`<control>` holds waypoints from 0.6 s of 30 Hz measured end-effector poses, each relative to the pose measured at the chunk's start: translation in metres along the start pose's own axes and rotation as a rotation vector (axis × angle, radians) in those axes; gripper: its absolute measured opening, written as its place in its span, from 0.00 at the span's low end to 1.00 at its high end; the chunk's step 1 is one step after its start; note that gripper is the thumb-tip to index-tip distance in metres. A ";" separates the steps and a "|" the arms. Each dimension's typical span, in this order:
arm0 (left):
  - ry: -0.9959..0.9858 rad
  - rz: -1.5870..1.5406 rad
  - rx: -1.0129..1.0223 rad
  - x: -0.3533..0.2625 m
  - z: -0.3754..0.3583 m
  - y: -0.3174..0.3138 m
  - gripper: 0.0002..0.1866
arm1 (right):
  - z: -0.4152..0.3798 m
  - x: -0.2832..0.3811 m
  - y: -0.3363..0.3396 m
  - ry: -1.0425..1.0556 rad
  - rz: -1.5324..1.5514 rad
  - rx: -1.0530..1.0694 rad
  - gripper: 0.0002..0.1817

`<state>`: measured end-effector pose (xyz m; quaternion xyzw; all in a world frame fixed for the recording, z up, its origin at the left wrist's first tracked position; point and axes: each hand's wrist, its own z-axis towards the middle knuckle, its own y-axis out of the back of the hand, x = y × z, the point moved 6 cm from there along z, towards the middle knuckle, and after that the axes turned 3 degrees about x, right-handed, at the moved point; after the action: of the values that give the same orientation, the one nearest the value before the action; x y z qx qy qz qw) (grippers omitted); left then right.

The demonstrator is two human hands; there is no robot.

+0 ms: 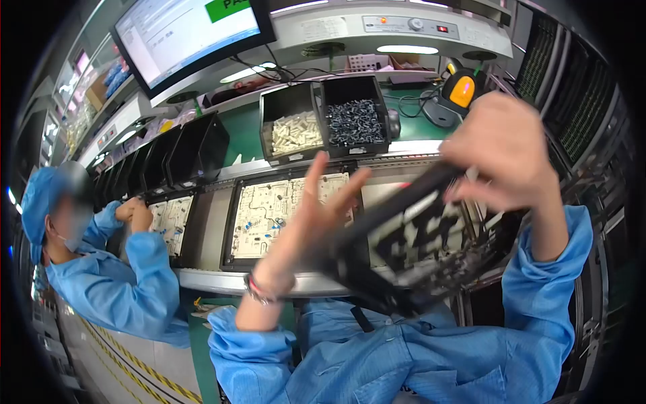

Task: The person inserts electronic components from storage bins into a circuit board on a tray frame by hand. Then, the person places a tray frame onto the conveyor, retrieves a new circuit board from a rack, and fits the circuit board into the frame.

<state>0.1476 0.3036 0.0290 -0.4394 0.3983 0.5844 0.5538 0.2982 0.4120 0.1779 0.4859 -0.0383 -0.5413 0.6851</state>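
Observation:
A black rectangular frame [367,286] with an open lattice inside is held up tilted over the line, smeared by motion. My right hand [501,155] is closed round its upper right corner. My left hand [313,219] is at the frame's left side, fingers stretched out and spread, overlapping its edge in this view. Behind my left hand, a cream circuit board [259,215] with blue and black parts sits in a black carrier on the conveyor. Part of that board is hidden by my fingers.
Two black bins hold white connectors [296,132] and dark small parts [354,122]. Beyond stands a yellow-and-black scanner [461,93]. A monitor [192,37] hangs upper left. On the left, a co-worker in blue [111,276] has both hands by another board [171,219].

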 end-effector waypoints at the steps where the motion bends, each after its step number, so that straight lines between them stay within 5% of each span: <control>1: -0.072 -0.533 -0.014 -0.002 -0.001 0.015 0.35 | -0.007 -0.012 0.018 -0.153 -0.006 -0.064 0.16; 2: 0.050 -0.632 -0.138 0.021 0.001 0.042 0.36 | -0.019 -0.024 0.036 -0.223 -0.061 -0.064 0.15; 5: 0.199 -0.167 -0.232 0.057 -0.005 0.076 0.38 | -0.110 -0.057 0.068 -0.920 -0.025 -0.498 0.16; 7: 0.106 -0.711 -0.245 0.092 0.001 0.073 0.41 | -0.130 -0.062 0.071 -0.912 0.130 -0.678 0.13; 8: 0.134 -0.738 -0.056 0.093 0.002 0.053 0.46 | -0.155 -0.069 0.065 -0.973 0.228 -0.706 0.15; 11: -0.022 -0.699 -0.138 0.050 0.019 0.004 0.49 | -0.228 -0.070 0.028 -1.388 0.300 -0.856 0.31; 15: -0.050 -0.382 -0.234 0.026 0.023 -0.021 0.39 | -0.277 -0.046 -0.019 -1.727 0.523 -0.688 0.34; 18: 0.231 -0.706 -0.246 0.061 0.020 -0.036 0.30 | -0.326 -0.024 -0.050 -1.943 0.779 -0.597 0.27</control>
<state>0.1822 0.3429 -0.0225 -0.6753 0.2094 0.3481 0.6156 0.4416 0.6371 -0.0175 -0.3812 -0.5821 -0.4276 0.5771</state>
